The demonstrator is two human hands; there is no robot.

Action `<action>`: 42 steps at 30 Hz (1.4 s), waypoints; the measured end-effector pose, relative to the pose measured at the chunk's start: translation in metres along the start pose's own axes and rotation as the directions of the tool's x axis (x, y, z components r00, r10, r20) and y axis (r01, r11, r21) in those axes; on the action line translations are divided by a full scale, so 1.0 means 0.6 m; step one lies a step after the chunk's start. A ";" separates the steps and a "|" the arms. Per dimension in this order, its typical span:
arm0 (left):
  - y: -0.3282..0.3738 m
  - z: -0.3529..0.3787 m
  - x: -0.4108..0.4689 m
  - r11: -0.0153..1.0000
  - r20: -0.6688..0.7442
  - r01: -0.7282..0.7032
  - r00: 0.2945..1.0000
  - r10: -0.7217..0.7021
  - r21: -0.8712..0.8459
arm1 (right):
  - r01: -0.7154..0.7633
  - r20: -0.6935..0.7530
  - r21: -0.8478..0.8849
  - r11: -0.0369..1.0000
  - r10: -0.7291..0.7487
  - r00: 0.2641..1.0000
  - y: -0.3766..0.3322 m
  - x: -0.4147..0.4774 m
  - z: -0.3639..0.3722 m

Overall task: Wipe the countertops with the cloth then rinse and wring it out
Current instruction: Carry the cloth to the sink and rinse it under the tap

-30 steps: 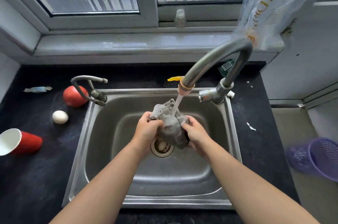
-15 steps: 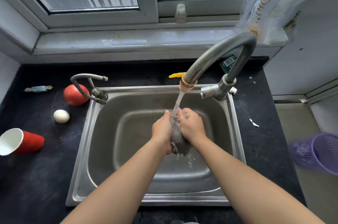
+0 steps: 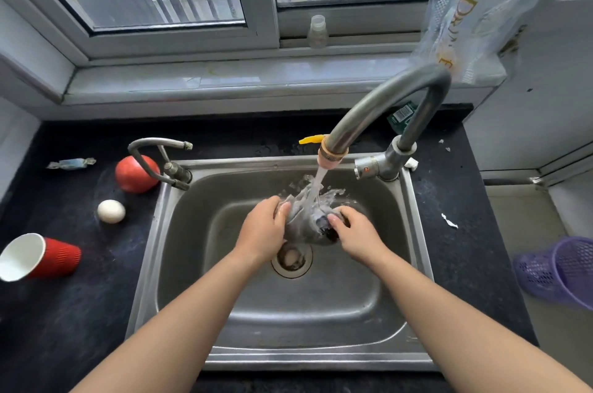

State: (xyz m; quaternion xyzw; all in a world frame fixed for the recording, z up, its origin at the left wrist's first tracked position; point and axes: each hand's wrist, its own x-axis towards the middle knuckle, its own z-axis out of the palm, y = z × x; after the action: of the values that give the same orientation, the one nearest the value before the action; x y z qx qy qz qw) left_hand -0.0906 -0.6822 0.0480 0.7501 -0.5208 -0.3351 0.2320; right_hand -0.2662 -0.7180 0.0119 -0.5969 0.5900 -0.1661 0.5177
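Note:
A wet grey cloth is bunched between my two hands above the steel sink, just over the drain. My left hand grips its left end and my right hand grips its right end. Water runs from the curved tap onto the cloth and splashes off it. The black countertop surrounds the sink on both sides.
On the left counter lie a tipped red paper cup, a white egg, a red tomato and a wrapped sweet. A small second tap stands at the sink's left corner. A purple basket sits low on the right.
My hands were pressed together squeezing the cloth half a second ago; they have now moved apart, spreading the cloth under the running water, which splashes more.

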 end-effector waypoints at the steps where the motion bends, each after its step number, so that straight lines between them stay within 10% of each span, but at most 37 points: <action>1: -0.013 0.000 -0.002 0.999 -0.006 -0.003 1.000 0.004 0.052 | 0.013 0.003 -0.001 1.000 -0.013 1.000 0.002 -0.001 -0.002; 8: -0.056 0.010 -0.022 0.964 0.048 0.178 0.981 -0.191 0.197 | 0.105 -0.025 0.067 0.992 -0.103 0.994 -0.051 0.001 0.024; 16: -0.029 0.025 -0.017 0.991 0.250 0.132 0.961 -0.120 -0.032 | -0.021 0.068 0.304 0.952 0.000 0.998 -0.094 -0.002 0.041; 23: -0.020 0.056 -0.008 0.990 0.239 0.088 0.969 -0.059 -0.113 | -0.230 0.192 0.837 0.497 0.127 0.973 -0.088 -0.005 0.001; 29: -0.011 0.031 -0.002 0.964 0.111 0.209 0.975 -0.193 -0.166 | -0.366 -0.106 0.336 0.868 0.421 0.901 -0.012 0.008 0.008; 35: 0.013 0.020 -0.008 0.938 0.136 0.127 0.987 -0.086 -0.323 | -0.545 0.358 0.548 0.635 0.410 0.839 -0.044 -0.002 0.036; 42: 0.013 0.007 -0.011 0.776 0.192 0.240 0.969 -0.156 -0.583 | -0.504 0.309 0.691 0.518 0.419 0.854 -0.064 0.018 0.055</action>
State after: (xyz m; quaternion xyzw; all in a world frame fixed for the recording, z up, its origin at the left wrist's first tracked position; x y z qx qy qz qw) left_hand -0.1003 -0.6789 0.0523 0.6640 -0.3197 -0.5547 0.3863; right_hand -0.2163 -0.7227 0.0251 -0.1574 0.5765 -0.2198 0.7711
